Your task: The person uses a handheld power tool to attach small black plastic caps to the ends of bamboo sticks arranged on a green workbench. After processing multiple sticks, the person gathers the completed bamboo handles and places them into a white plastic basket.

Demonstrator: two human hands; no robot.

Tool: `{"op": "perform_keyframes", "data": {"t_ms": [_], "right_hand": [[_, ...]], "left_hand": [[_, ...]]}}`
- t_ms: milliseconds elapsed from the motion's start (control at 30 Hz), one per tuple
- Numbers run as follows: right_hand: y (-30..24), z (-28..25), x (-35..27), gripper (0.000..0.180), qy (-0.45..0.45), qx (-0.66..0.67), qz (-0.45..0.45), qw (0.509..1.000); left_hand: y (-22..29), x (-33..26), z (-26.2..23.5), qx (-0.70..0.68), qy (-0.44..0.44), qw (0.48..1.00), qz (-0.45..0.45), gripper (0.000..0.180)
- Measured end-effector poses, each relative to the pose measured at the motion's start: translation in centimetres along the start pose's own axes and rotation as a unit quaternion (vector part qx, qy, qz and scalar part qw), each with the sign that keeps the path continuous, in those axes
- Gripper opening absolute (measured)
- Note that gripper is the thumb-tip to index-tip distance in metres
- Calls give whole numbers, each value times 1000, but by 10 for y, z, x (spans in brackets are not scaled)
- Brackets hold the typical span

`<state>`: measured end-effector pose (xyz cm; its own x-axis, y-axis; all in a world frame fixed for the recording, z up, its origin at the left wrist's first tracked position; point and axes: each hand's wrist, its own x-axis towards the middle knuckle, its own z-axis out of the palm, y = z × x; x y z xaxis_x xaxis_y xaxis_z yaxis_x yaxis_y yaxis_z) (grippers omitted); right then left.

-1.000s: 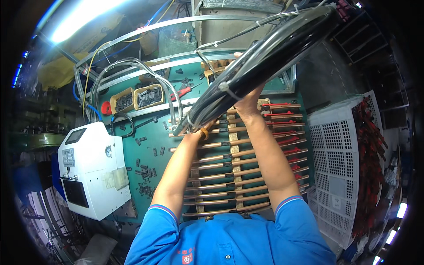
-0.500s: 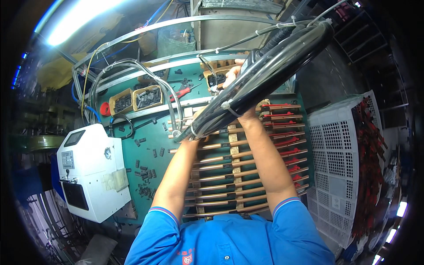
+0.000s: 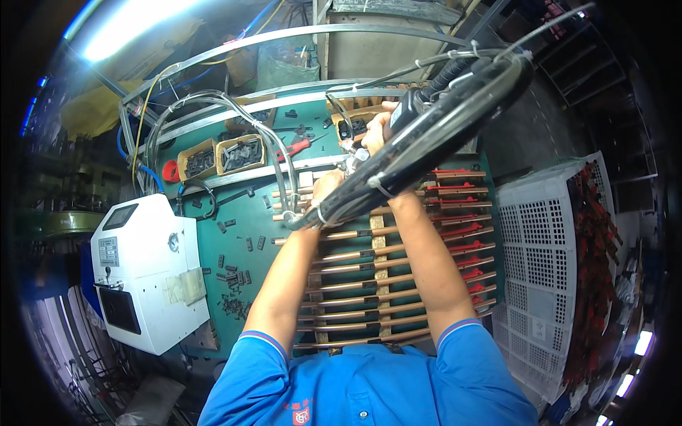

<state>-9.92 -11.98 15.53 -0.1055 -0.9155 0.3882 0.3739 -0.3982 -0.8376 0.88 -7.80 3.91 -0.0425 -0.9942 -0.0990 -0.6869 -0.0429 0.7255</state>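
My right hand [image 3: 376, 133] is closed around a black-bodied power screwdriver [image 3: 405, 112], whose front end points down over the rods. A thick bundle of clear and black hoses [image 3: 426, 135] crosses in front and covers part of both hands. Near the tool's front end, my left hand [image 3: 328, 186] lies low over the far end of the row; its fingers are mostly hidden. Beneath my forearms, several copper-coloured rods [image 3: 341, 269] lie side by side across wooden strips [image 3: 380, 284]. Small black blocks [image 3: 366, 253] sit along them, and red pieces [image 3: 465, 247] lie at their right ends.
Cardboard boxes of black parts [image 3: 240, 155] stand at the back beside a red-handled screwdriver [image 3: 295, 149]. A white machine [image 3: 149, 277] stands left, near loose black pieces [image 3: 234, 277] on the green table. A white perforated crate [image 3: 533, 248] borders the right. Metal rails [image 3: 213, 181] cross the back.
The power screwdriver and hose bundle have shifted slightly, so more of the tool's body and of my left hand shows. My right hand still grips the tool.
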Motion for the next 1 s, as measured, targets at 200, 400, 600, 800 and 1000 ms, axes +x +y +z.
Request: {"op": "perform_keyframes", "data": {"t_ms": [200,400,600,800,1000], "right_hand": [[4,2,2,16,-7,-47,-51,998],[23,-17,5,17,7,-103,-61,993],[-12,-8,-7,25,-36,87,66,993],[-61,6,-9,30,-47,-37,-38,998],[-72,2,-16,27,-64,-41,-48,996]], "left_hand": [[0,-2,-5,-96,-16,994,-40,31],[-12,3,11,-82,24,996,31,30],[-53,9,38,-90,68,986,126,33],[-38,-66,3,-19,283,947,152,21],[-122,-177,-54,101,420,886,-168,18]]}}
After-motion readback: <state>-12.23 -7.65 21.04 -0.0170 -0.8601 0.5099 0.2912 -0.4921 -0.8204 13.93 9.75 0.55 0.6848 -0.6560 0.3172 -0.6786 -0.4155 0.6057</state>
